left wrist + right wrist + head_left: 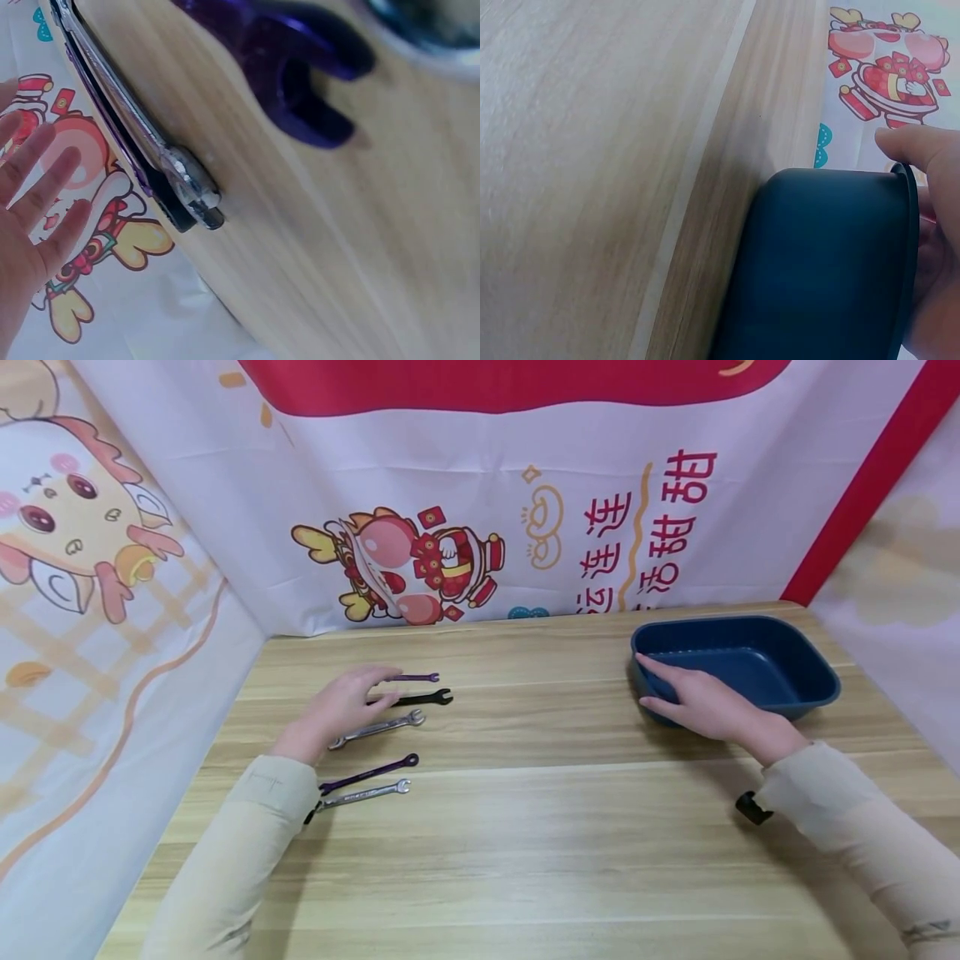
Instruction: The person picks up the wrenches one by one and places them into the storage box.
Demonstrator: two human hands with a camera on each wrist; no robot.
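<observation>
My left hand [347,700] hovers over the left ends of several wrenches, its fingers spread apart in the left wrist view and holding nothing. Nearest to it are a small purple wrench [418,677], a black wrench [427,697] and a silver wrench [384,727]. Closer to me, partly under the left wrist, lie a second purple wrench [369,773] and another silver wrench [367,793]. At the right, my right hand [705,703] holds a dark blue plastic basin [825,262] by its near-left rim, fingers inside and thumb over the outer side. The basin stands upright on the table.
The wood-grain table [517,852] meets a printed cloth backdrop [480,510] at its far edge. Cloth with cartoon prints also hangs along the left side. The basin stands near the table's back right corner.
</observation>
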